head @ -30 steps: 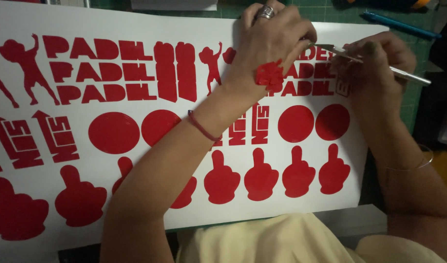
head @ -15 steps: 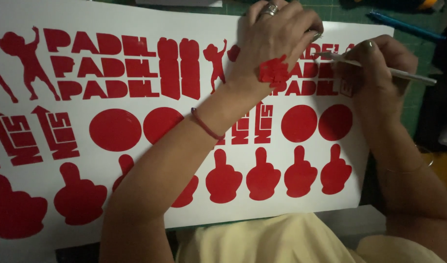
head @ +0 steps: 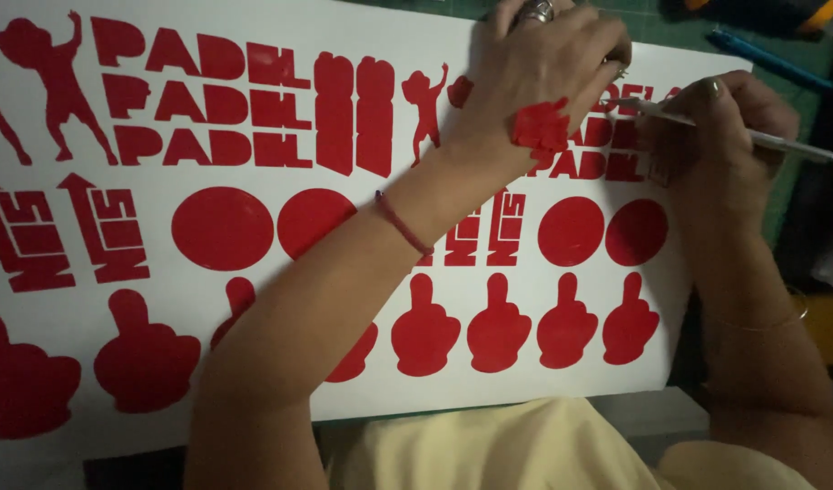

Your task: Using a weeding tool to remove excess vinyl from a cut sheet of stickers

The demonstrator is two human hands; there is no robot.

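Fingers (head: 707, 100) gripping white tool (head: 761, 138), vinyl sheet (head: 271, 299)

Changes are small, mostly a shift of view. Whole vinyl sheet (head: 253, 363) w/ its red cut-outs sits slightly lower and further right in frame than 1 s ago, so the head cam has drifted up-left a bit. Left hand (head: 543, 77) now sits higher, knuckles and ring almost at the top edge; before, the ring was clear of it. The red scrap (head: 542, 127) stuck to that hand went along w/ it. Right hand (head: 716, 136) and its thin white tool (head: 752, 138) slid a little right; tool tip is tucked closer under the left hand's fingers (head: 607, 54). Blue pen (head: 770, 62) on the surface shows nearer the top-right corner.
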